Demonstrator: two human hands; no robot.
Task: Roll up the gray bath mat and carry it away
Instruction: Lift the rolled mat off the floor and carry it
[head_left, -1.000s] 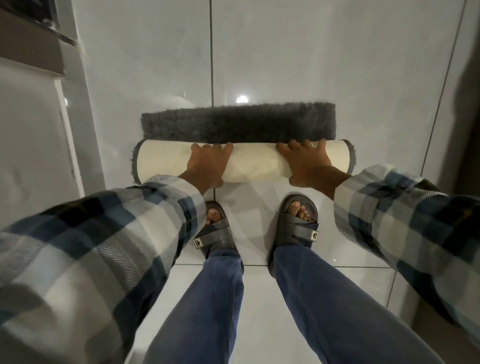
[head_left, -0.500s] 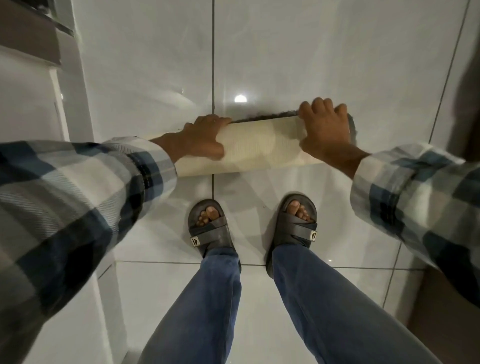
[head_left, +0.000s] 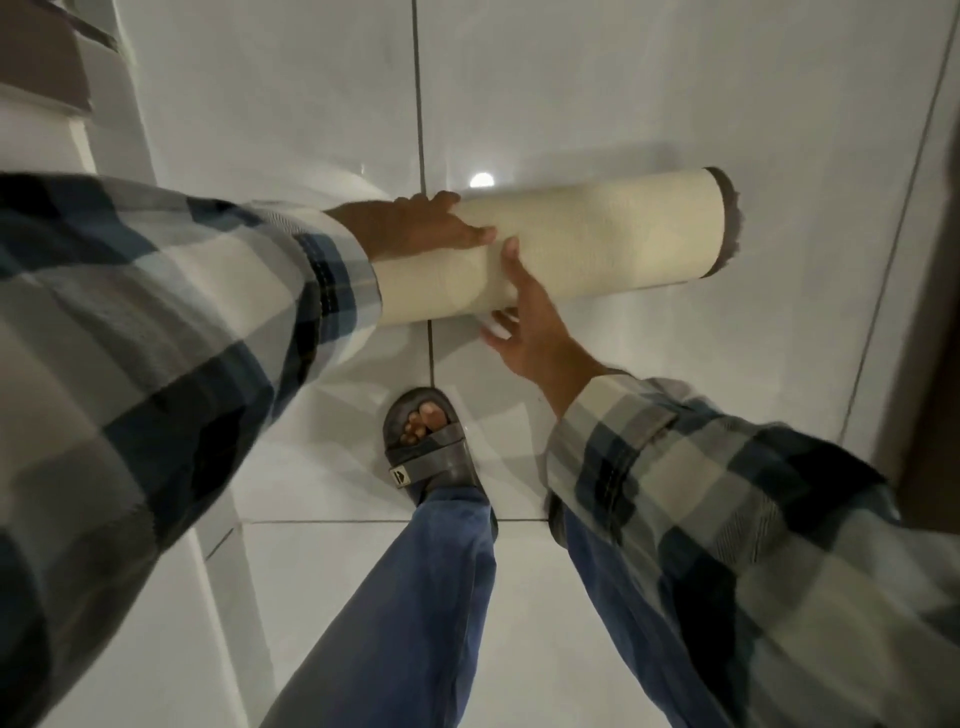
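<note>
The bath mat (head_left: 613, 239) is a full roll, cream backing outward, with gray pile showing only as a fringe at its right end. It lies crosswise in front of me, its right end higher in the view. My left hand (head_left: 415, 223) is wrapped over the top of the roll near its left end. At the roll's middle, my right hand (head_left: 530, 327) cups it from below, thumb on the front face and fingers underneath. My left sleeve hides the roll's left end. Whether the roll touches the floor I cannot tell.
Glossy white floor tiles (head_left: 623, 78) surround me. My left foot in a gray sandal (head_left: 428, 441) stands just behind the roll. A white door frame or step (head_left: 119, 104) runs along the left. A dark brown panel (head_left: 930, 364) edges the right.
The last flat strip of gray pile has been rolled in. My right hand has moved from the roll's top right to under its middle, and the roll's right end is now bare.
</note>
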